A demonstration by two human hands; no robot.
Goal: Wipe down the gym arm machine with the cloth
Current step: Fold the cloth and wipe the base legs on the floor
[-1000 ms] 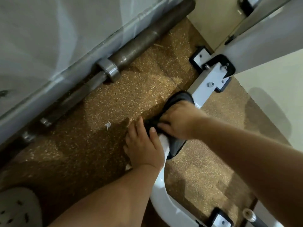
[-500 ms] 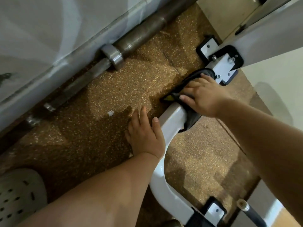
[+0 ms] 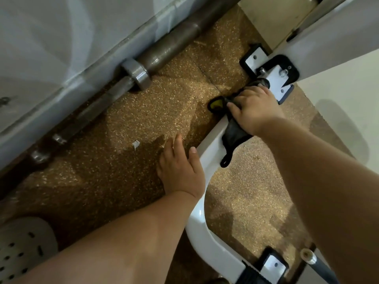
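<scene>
The machine's white base tube [image 3: 211,144] runs along the floor from the lower middle up to a bolted white bracket [image 3: 274,78] at the upper right. A dark cloth [image 3: 232,133] with a yellow patch is draped over that tube. My right hand [image 3: 253,109] presses down on the cloth close to the bracket, its fingers curled over the fabric. Lower down, my left hand [image 3: 180,167] lies flat, fingers straight on the brown floor and thumb against the tube's edge.
A steel barbell [image 3: 143,66] lies on the speckled brown floor along a grey wall at the left. A second foot bracket [image 3: 273,265] sits at the bottom right. A white perforated shoe [image 3: 22,249] shows at the bottom left. A paper scrap [image 3: 135,144] lies near my left hand.
My right hand has slid the cloth up the white tube from beside my left hand to the bolted bracket. My left hand has stayed in place.
</scene>
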